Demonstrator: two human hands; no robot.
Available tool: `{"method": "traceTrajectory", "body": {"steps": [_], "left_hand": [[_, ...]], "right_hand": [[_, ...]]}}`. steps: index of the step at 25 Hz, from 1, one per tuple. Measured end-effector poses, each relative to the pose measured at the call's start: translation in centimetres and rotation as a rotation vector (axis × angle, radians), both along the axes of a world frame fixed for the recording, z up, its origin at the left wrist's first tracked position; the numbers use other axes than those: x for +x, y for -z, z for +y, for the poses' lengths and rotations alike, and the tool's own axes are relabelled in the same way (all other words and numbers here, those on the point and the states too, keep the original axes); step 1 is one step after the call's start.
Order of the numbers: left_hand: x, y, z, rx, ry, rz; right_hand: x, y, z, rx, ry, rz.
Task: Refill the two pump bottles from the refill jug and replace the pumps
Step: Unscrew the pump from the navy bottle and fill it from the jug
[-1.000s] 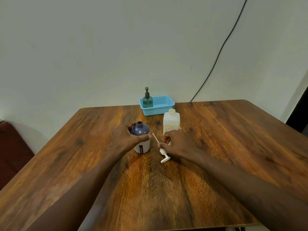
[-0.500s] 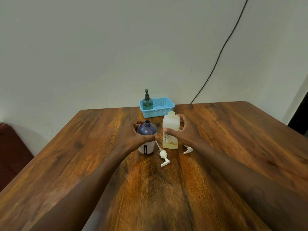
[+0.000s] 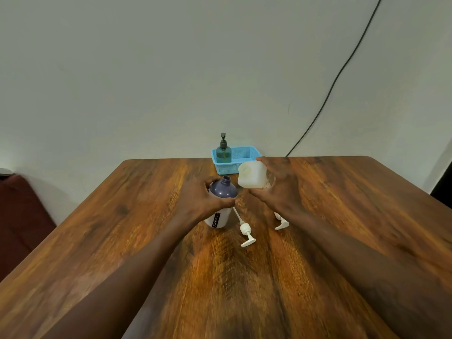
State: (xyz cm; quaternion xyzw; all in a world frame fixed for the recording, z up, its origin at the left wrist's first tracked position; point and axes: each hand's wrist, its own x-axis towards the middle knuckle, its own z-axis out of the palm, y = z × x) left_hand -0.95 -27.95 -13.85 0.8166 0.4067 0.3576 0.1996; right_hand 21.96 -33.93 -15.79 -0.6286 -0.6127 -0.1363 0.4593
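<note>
Two pump bottles are in view: one squat purple-and-white plastic bottle (image 3: 221,199) with a bare open neck, and one translucent green plastic bottle (image 3: 223,152) carrying the single dark pump. One translucent white plastic refill jug (image 3: 253,177) brings the containers to three. Two loose white plastic pumps lie on the one brown wooden worktop (image 3: 342,216): a long-stemmed white pump (image 3: 245,232) and a half-hidden white pump (image 3: 281,223) behind a forearm, so three pumps in all. There is one light blue perforated plastic basket (image 3: 242,157), one black cable (image 3: 330,86) on the wall, and one dark red seat (image 3: 19,216). Two bare hands show, the left hand (image 3: 203,199) and the right hand (image 3: 278,189).
</note>
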Motion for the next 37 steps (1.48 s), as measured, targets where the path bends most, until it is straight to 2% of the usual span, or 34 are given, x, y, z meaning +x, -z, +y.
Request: {"method": "traceTrajectory", "body": {"steps": [12,37], "left_hand": [[0.1,0.2,0.1,0.034,-0.002,0.045],[-0.1,0.8,0.0,0.054,-0.026,0.080]], "right_hand": [[-1.0,-0.9,0.1,0.034,-0.037,-0.249],[-1.1,-2.3,0.3,0.019,-0.037,-0.439]]}}
